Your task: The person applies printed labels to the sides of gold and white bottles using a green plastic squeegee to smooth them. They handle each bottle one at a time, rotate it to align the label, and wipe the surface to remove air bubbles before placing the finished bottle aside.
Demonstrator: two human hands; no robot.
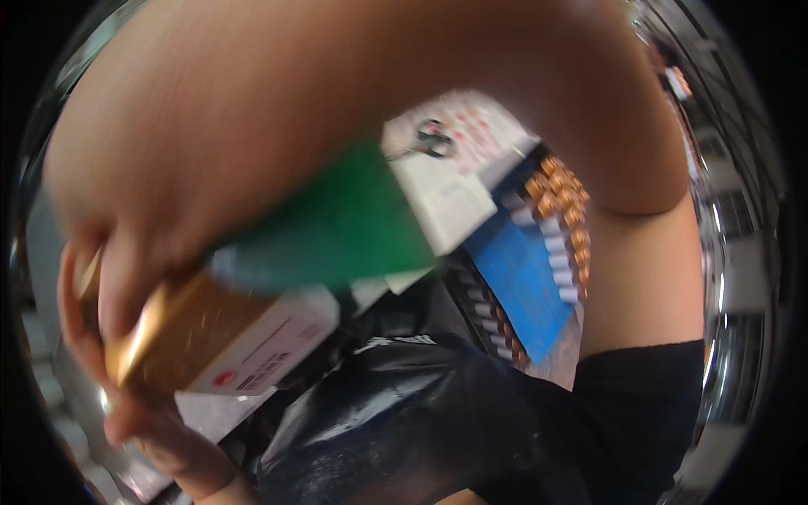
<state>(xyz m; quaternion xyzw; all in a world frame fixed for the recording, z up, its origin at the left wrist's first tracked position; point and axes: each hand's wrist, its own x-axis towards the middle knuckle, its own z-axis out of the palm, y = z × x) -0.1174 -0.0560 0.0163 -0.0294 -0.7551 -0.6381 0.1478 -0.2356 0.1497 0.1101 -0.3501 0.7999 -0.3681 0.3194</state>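
My left hand (160, 433) grips the outer end of a shiny gold box (206, 324) with a white printed side, tilted at the lower left. My right arm sweeps across the top, and my right hand (139, 231) bends down over the box, its fingers at the gold edge. From under that hand a smooth green object (362, 223) with a pale bluish end sticks out to the right; its grip is partly hidden. Motion blurs the green object, so its kind cannot be made out.
Beyond lie black-handled scissors (433, 139) on white material with red marks, beside a white carton (450, 210). To the right, a blue sheet (526, 282) lies by rows of small gold-topped pieces (560, 194). A shiny black apron (396, 400) covers my front.
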